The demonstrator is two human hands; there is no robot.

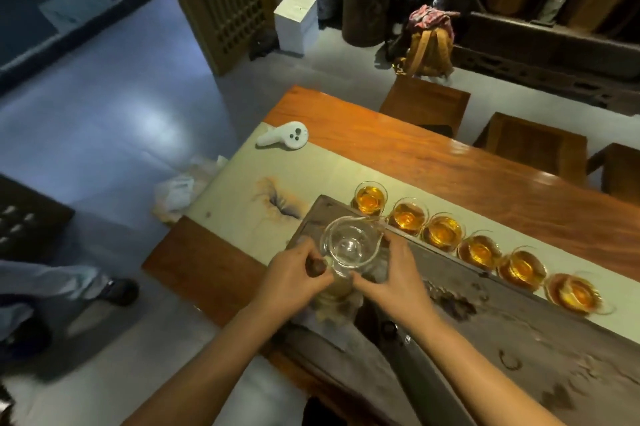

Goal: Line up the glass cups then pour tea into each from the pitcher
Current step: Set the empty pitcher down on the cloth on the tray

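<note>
Both hands hold the glass pitcher (349, 247) w/ fingers wrapped round: left hand (294, 275) at 9 o'clock, right hand (394, 273) at 3. Seven full cups (441, 231) line up at 2 o'clock.

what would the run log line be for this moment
cups: six in row, all hold tea | pitcher: looks empty, upright | left hand, right hand: both on pitcher

My wooden table (450, 162) carried a pale runner (242, 190), with a white controller (284, 137) near its far corner, a stone tray (502, 321), and seven filled glass cups (441, 232) along the tray's far edge.
</note>
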